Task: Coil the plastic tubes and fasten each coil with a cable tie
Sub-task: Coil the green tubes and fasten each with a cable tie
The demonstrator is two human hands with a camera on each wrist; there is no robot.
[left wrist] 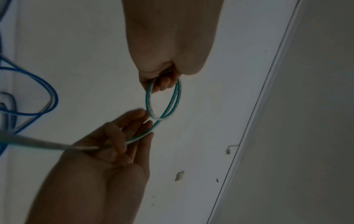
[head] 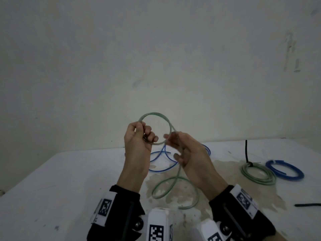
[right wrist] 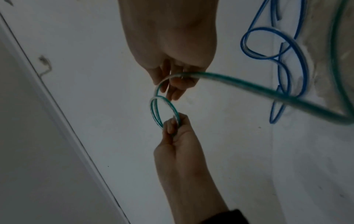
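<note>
Both hands (head: 137,138) (head: 189,152) grip the green tube (head: 157,117) coil.

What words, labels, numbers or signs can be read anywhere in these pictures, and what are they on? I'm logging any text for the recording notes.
No readable words, letters or numbers in any view.
Wrist bands and white camera housings: black-and-white square code markers only, patterns rather than text.
Green tube, loose blue tube, tied coils, wall and table: no print visible.
</note>
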